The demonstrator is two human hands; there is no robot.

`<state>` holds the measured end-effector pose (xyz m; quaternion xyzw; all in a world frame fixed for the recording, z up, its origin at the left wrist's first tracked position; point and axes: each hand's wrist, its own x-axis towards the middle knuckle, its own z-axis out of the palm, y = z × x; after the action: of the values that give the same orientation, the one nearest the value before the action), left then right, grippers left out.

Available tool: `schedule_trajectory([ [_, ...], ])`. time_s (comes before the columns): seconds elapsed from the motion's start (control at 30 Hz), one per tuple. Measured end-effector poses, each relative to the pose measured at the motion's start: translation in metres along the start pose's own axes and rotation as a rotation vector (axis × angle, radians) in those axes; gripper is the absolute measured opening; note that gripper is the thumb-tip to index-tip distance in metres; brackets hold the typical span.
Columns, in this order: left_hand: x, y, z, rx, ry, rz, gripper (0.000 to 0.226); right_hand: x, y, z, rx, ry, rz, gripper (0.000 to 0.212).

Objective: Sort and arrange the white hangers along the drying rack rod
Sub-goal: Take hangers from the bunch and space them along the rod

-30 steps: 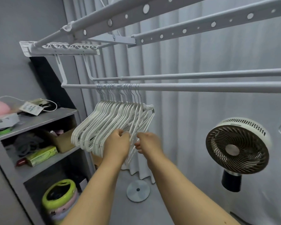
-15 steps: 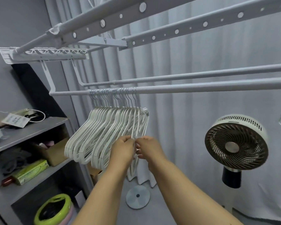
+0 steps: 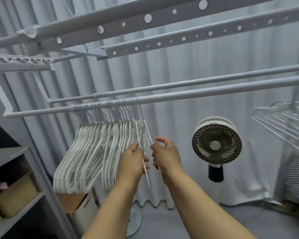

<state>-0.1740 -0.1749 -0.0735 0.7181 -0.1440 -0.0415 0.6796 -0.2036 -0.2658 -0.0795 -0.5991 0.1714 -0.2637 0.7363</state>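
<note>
The left hand [image 3: 133, 161] has its fingers [image 3: 145, 159] pinched around the lower arm of a thin white wire hanger [image 3: 138, 133], and the right hand [image 3: 166, 156] has its fingers [image 3: 160, 139] curled loosely around the neighbouring white wire hanger [image 3: 148, 131]; whether that grip is firm cannot be told. Both hangers hook onto the grey metal drying rack rod [image 3: 197, 93] above the fingers. Left of the fingers hangs a tight bunch of white plastic hangers [image 3: 86, 157]. Right of them stands a round white pedestal fan [image 3: 216, 145], with pale grey curtains [image 3: 171, 69] behind.
</note>
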Motion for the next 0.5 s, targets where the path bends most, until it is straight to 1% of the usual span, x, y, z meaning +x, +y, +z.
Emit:
schedule_trajectory([
  [0.07,0.0,0.0,0.0,-0.001,-0.034,0.011,0.042,-0.004,-0.002,-0.004,0.015,0.007,-0.036,0.036],
  [0.17,-0.004,0.002,0.002,0.011,-0.091,0.068,0.026,-0.01,-0.002,-0.01,0.034,0.047,-0.081,0.045],
  [0.3,-0.009,0.004,0.013,-0.006,-0.152,0.129,0.034,-0.013,-0.005,-0.024,0.043,0.136,-0.12,0.046],
  [0.5,-0.017,0.007,0.044,-0.009,-0.208,0.183,0.03,-0.017,-0.015,-0.059,0.09,0.19,-0.132,0.04],
])
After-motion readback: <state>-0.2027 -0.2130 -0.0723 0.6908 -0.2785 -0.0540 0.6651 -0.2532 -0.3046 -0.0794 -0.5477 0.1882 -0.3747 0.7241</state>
